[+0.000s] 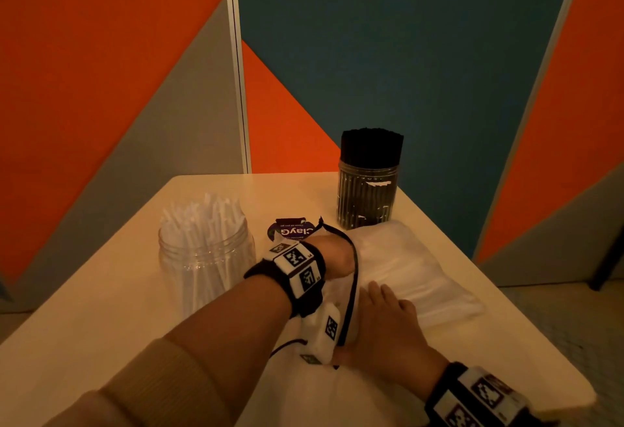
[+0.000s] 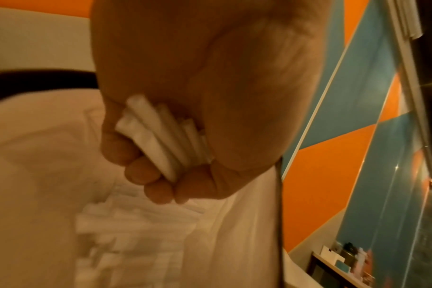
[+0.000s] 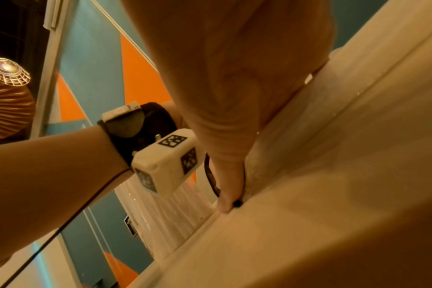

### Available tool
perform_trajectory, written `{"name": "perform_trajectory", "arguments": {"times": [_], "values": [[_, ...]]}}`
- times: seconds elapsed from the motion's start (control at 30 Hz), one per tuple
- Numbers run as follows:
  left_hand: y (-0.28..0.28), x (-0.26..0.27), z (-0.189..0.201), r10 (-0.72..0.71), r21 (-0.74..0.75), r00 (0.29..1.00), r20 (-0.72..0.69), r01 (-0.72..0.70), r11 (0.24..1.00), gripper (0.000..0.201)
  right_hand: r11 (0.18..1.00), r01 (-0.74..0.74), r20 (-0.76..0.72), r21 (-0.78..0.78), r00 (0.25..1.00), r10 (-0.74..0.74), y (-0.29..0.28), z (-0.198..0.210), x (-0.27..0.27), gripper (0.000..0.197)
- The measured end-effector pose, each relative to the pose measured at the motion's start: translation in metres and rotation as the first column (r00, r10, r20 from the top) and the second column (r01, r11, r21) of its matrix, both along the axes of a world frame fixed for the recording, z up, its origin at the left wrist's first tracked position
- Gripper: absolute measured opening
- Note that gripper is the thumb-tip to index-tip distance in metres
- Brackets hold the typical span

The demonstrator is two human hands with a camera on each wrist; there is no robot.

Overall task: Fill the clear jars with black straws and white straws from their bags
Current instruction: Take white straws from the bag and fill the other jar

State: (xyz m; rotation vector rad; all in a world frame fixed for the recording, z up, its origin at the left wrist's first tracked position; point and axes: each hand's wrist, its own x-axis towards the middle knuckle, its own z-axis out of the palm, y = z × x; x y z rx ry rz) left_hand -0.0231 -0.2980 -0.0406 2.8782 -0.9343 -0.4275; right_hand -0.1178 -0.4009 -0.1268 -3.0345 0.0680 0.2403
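Note:
A clear jar (image 1: 206,259) at the left of the table holds several white straws. A second jar (image 1: 367,194) at the back is packed with black straws. The clear bag of white straws (image 1: 422,274) lies in the middle of the table. My left hand (image 1: 332,257) reaches into the bag's black-edged mouth, and the left wrist view shows it gripping a bundle of white straws (image 2: 158,136). More white straws (image 2: 136,224) lie loose inside the bag. My right hand (image 1: 388,313) rests flat on the bag, its thumb (image 3: 228,187) pressing at the bag's edge.
The cream table (image 1: 101,325) ends at the right just beyond the bag. A dark purple label (image 1: 293,231) lies behind my left hand. Orange, grey and teal wall panels stand close behind the table.

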Motion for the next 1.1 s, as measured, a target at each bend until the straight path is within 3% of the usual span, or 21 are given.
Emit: {"name": "perform_trajectory", "arguments": {"times": [0.17,0.3,0.43,0.63,0.77,0.83,0.9,0.97,1.07,1.1], "values": [[0.008,-0.006,-0.008,0.044,0.005,0.999,0.000,-0.044,0.999,0.036,1.000,-0.002,0.012,0.013,1.000,0.002,0.000,0.002,-0.002,0.135],[0.025,-0.025,-0.011,0.077,-0.006,0.997,0.011,-0.077,0.997,0.033,1.000,0.011,0.003,0.013,1.000,-0.011,-0.001,0.000,-0.001,0.143],[0.059,-0.051,-0.005,0.133,-0.024,0.991,0.002,-0.133,0.991,0.029,0.999,0.047,0.016,0.004,0.999,-0.047,0.000,-0.003,0.003,0.148],[0.118,-0.108,0.021,0.187,-0.051,0.977,0.102,-0.182,0.982,0.024,0.998,0.063,0.034,0.031,0.997,-0.064,-0.003,-0.002,0.007,0.147],[0.154,-0.136,0.037,0.207,-0.101,0.974,0.087,-0.198,0.975,0.019,0.993,0.061,0.016,0.101,0.998,-0.063,-0.001,0.011,0.004,0.131],[0.166,-0.144,0.039,0.216,-0.142,0.974,0.069,-0.204,0.968,0.017,0.960,0.050,-0.020,0.276,0.999,-0.047,-0.003,0.022,0.000,0.130],[0.173,-0.146,0.036,0.215,-0.195,0.976,0.034,-0.204,0.959,0.016,0.809,0.008,0.030,0.587,0.999,-0.032,-0.006,0.037,-0.006,0.128],[0.175,-0.145,0.031,0.210,-0.258,0.978,-0.019,-0.208,0.944,0.014,0.584,-0.078,0.184,0.808,0.975,-0.124,-0.004,0.058,-0.014,0.114],[0.169,-0.143,0.025,0.166,-0.392,0.975,-0.149,-0.212,0.895,0.007,0.172,-0.289,0.329,0.942,0.899,-0.288,0.001,0.091,-0.017,0.069],[0.164,-0.143,0.025,0.132,-0.425,0.976,-0.176,-0.196,0.884,0.005,0.095,-0.326,0.340,0.940,0.894,-0.291,0.004,0.100,-0.018,0.066]]}}
